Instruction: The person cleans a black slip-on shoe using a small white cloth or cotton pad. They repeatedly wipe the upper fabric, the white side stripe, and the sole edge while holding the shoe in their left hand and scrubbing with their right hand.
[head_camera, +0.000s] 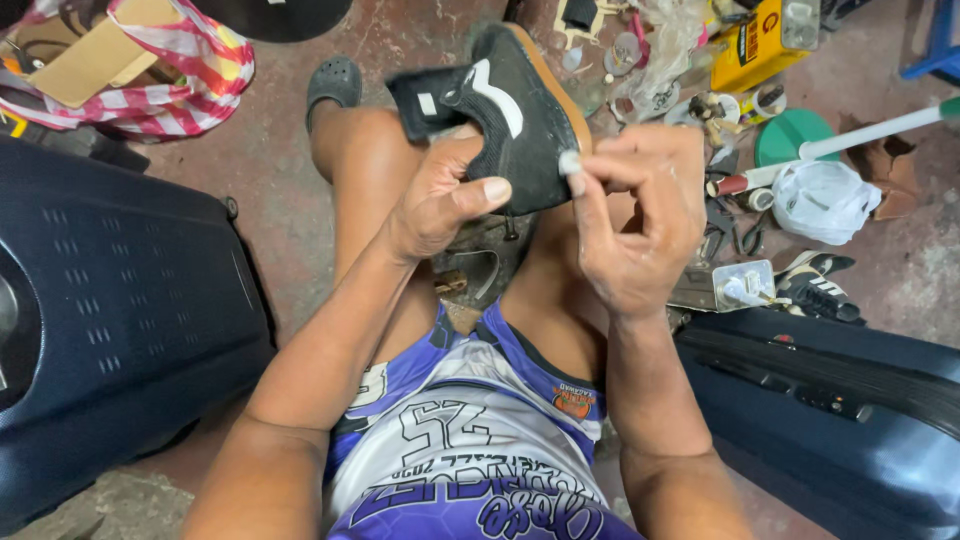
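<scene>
A black shoe (510, 110) with a white side stripe and a tan sole rests on my knees, its sole edge turned to the right. My left hand (440, 195) grips its side from below, thumb laid across the black fabric. My right hand (635, 215) pinches a small pale piece (569, 162) between thumb and forefinger, right at the edge of the sole. What the small piece is I cannot make out.
A dark blue suitcase (110, 310) lies on the left and another (840, 410) at the lower right. Tools, scissors (730, 235), a white plastic bag (822, 200), a green lid (795, 135) and a yellow box (758, 45) clutter the floor at right. A red-and-white checked bag (170, 90) sits at the top left.
</scene>
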